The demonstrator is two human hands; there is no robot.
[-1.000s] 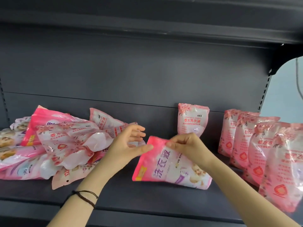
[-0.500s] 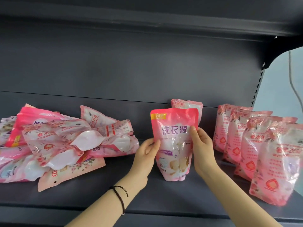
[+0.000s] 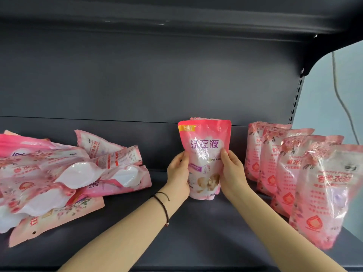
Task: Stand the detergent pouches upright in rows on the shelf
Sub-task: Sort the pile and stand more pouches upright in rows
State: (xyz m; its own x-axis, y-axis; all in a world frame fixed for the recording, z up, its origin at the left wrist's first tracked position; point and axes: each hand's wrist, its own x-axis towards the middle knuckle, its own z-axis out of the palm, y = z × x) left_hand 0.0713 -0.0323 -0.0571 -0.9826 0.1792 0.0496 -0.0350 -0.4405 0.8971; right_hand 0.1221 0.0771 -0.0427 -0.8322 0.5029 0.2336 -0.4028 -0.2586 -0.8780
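**Pouch standing upright between both hands**

The pink detergent pouch (image 3: 204, 142) is standing with its long axis vertical, sealed top up and printed front facing the camera. Its base is appearing to rest on the dark shelf (image 3: 196, 232). The left hand (image 3: 177, 173) and right hand (image 3: 232, 173) are gripping its side edges at mid-height, thumbs lying on the front. Directly behind the grip, a second pouch (image 3: 198, 119) is peeking over the top. Right of the grip, a row of upright pouches (image 3: 294, 169) is standing. Left of it, a pile of pouches (image 3: 68, 177) is lying flat.

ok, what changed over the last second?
The held pouch turned from lying tilted to upright on the shelf, in front of the rear pouch. The left hand and right hand shifted from its top edge to its sides. The pile and right row stayed put.
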